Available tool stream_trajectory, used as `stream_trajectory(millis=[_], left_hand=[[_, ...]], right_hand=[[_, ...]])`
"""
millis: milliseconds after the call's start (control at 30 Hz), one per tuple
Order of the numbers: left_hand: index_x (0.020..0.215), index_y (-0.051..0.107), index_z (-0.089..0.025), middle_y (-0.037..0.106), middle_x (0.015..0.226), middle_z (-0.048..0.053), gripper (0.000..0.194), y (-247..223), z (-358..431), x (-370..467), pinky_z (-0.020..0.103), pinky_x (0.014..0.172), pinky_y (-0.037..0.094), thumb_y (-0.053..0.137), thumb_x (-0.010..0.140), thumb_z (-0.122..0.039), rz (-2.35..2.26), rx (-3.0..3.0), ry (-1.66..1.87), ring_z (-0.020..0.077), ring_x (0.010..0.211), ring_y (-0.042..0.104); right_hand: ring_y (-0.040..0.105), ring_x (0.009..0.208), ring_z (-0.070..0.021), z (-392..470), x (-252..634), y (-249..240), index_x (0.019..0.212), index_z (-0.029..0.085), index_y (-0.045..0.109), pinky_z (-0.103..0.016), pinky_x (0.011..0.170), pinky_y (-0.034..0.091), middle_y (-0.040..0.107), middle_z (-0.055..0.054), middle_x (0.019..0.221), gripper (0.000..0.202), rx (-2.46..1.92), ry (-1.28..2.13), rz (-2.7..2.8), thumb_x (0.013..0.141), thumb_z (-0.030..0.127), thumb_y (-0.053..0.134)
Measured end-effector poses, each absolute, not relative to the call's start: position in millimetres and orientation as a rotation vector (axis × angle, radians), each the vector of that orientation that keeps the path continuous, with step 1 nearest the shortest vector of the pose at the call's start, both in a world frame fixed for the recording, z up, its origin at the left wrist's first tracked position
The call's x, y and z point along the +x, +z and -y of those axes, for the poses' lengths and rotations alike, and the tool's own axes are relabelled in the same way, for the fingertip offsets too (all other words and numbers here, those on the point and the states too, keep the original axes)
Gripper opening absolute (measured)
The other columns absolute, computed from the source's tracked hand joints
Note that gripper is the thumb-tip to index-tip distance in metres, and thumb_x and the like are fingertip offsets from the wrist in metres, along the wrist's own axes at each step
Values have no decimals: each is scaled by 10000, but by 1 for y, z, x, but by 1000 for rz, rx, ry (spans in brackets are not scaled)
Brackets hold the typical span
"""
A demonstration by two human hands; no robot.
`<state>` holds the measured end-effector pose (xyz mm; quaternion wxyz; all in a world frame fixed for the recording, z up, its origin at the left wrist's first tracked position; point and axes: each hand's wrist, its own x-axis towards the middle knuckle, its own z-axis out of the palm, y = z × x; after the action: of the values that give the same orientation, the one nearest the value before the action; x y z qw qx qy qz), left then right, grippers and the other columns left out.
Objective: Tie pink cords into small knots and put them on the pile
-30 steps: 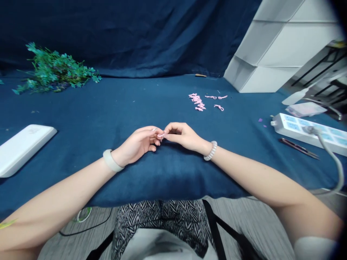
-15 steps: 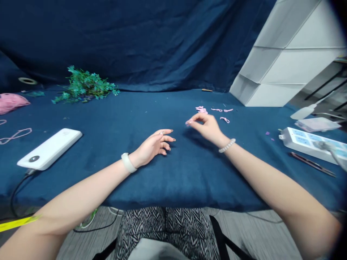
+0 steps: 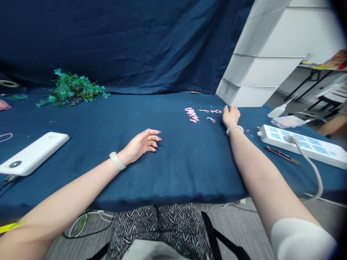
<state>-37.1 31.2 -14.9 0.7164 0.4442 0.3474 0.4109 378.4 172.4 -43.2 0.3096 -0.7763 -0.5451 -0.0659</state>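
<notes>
In the centre of the frame, the left hand (image 3: 141, 144), its fingers loosely spread, is over the blue-covered worktop (image 3: 179, 173). Right of centre, the right hand (image 3: 231, 116) is just beside a knotted pink cord (image 3: 216, 111); whether its fingers pinch anything cannot be told. Farther left sits a pink cord cluster (image 3: 191, 114). Artificial flowers (image 3: 74, 88) lie at upper left.

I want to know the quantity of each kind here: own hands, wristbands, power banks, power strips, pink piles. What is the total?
Hands: 2 (left hand, right hand)
Wristbands: 2 (left band, right band)
Power bank: 1
Power strip: 1
Pink pile: 1 (pieces too small to count)
Total: 7
</notes>
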Motion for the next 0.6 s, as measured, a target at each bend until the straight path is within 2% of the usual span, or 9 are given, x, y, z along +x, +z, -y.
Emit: stream_trajectory(millis=[67, 167, 267, 333, 400, 467, 500, 567, 600], left_hand=[[1080, 608, -118, 644, 904, 74, 382, -15, -32, -38, 262, 615, 531, 509, 878, -428, -776, 966, 907, 138, 693, 610], [1063, 615, -113, 647, 873, 74, 357, -15, -33, -38, 266, 616, 527, 462, 910, -396, -782, 952, 906, 138, 680, 610], [1047, 627, -106, 645, 862, 77, 378, -15, -33, -38, 269, 623, 526, 442, 920, -411, -780, 953, 897, 142, 686, 611], [1039, 634, -104, 643, 864, 80, 398, -14, -34, -38, 274, 633, 528, 436, 922, -428, -776, 951, 882, 144, 694, 611], [1028, 641, -105, 642, 862, 81, 408, -14, -34, -39, 280, 642, 530, 440, 919, -443, -766, 941, 868, 145, 696, 609], [1023, 645, -108, 641, 858, 80, 418, -15, -35, -40, 286, 651, 531, 447, 914, -459, -752, 926, 859, 145, 698, 608], [1023, 647, -109, 641, 857, 79, 424, -16, -36, -40, 289, 655, 532, 449, 912, -467, -744, 918, 855, 145, 698, 608], [1020, 652, -106, 642, 857, 82, 439, -16, -37, -40, 294, 666, 534, 443, 914, -478, -734, 904, 844, 144, 697, 608], [1016, 654, -102, 644, 855, 84, 445, -16, -37, -40, 295, 672, 535, 435, 920, -477, -736, 898, 834, 142, 695, 610]], right_hand=[[369, 1318, -357, -174, 382, -45, 1417, 75, 386, -547, 1049, 285, 419, -266, 1401, 638, -2043, -140, 1432, 954, 492, 247], [233, 1417, -374, -178, 380, -45, 1486, 189, 294, -525, 1115, 243, 264, -192, 1537, 815, -2008, -65, 1590, 838, 664, 431], [93, 1456, -399, -189, 370, -44, 1479, 305, 311, -562, 1152, 153, 130, -83, 1600, 826, -1977, 10, 1971, 779, 707, 485], [117, 1459, -377, -199, 364, -44, 1413, 379, 420, -571, 1161, 127, 187, -8, 1592, 672, -1976, 60, 2138, 808, 665, 475], [201, 1447, -339, -208, 363, -45, 1326, 427, 516, -571, 1164, 117, 298, 39, 1554, 526, -2006, 103, 2162, 836, 614, 465], [266, 1418, -353, -212, 370, -47, 1284, 410, 562, -642, 1132, 76, 390, 19, 1507, 468, -2096, 102, 2086, 872, 575, 416], [291, 1394, -389, -212, 376, -48, 1271, 371, 584, -706, 1088, 46, 430, -23, 1480, 469, -2162, 85, 2008, 886, 556, 391], [349, 1319, -479, -209, 389, -48, 1258, 264, 613, -816, 955, 52, 503, -153, 1396, 505, -2296, 43, 1807, 913, 504, 334], [375, 1282, -505, -207, 394, -48, 1275, 194, 602, -828, 920, 92, 491, -224, 1381, 536, -2339, 22, 1717, 918, 479, 321]])
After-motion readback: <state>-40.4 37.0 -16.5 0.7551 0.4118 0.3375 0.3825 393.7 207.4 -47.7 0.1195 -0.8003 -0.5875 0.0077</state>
